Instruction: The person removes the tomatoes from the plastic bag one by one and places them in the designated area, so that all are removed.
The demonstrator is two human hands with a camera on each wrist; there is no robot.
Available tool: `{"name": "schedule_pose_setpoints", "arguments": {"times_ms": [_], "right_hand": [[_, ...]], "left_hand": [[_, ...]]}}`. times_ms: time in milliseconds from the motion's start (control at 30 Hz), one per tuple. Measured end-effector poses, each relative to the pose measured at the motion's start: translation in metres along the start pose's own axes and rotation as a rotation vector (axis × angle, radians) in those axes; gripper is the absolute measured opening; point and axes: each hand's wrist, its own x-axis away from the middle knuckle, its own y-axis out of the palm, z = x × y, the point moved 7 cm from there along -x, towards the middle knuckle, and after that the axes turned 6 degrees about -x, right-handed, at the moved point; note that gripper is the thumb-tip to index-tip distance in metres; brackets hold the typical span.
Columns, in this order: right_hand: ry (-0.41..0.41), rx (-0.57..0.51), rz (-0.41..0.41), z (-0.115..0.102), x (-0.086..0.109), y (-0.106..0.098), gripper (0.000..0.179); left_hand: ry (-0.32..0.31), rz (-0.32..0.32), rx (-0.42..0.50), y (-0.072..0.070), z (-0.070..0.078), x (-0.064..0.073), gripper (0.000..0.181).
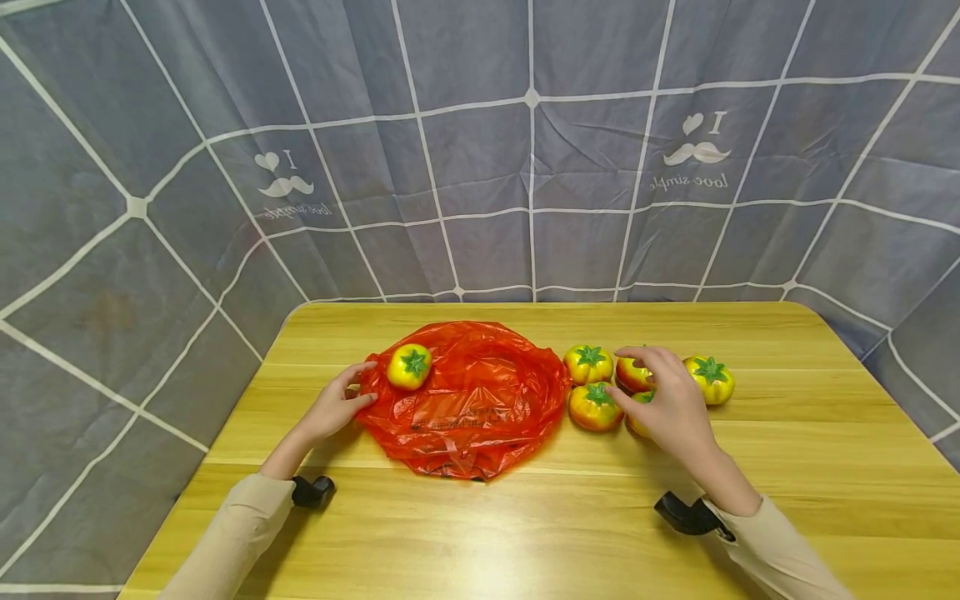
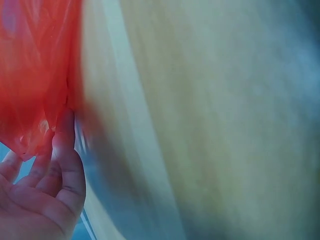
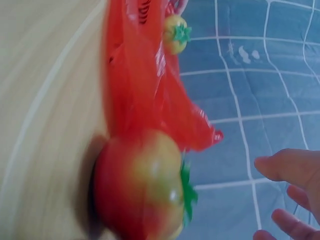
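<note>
A red plastic bag [image 1: 465,458] lies spread on the table, a yellow tomato [image 1: 409,367] with a green leafy top at its left side. My left hand [image 1: 333,408] touches the bag's left edge, thumb and forefinger apart; its fingertips meet the red film in the left wrist view. Several yellow-red tomatoes [image 1: 595,407] sit grouped right of the bag. Above that group hovers my right hand [image 1: 675,408], thumb and fingers spread, partly hiding two of them. In the right wrist view it stays apart from a nearby tomato [image 3: 142,185].
The wooden table [image 1: 480,533] has rounded back corners. A grey curtain [image 1: 480,167] with white lines hangs behind it and at both sides. Black wrist mounts [image 1: 688,514] sit at both cuffs.
</note>
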Motion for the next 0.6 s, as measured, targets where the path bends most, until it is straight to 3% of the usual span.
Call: {"name": "schedule_pose_setpoints", "arguments": {"times_ms": [233, 600], "right_hand": [[-0.038, -0.058, -0.008, -0.019, -0.011, 0.016, 0.047], [-0.032, -0.155, -0.065, -0.043, -0.027, 0.042, 0.048]], "left_hand": [[0.003, -0.009, 0.005, -0.001, 0.001, -0.001, 0.051], [0.008, 0.002, -0.01, -0.002, 0.002, 0.0, 0.051]]}}
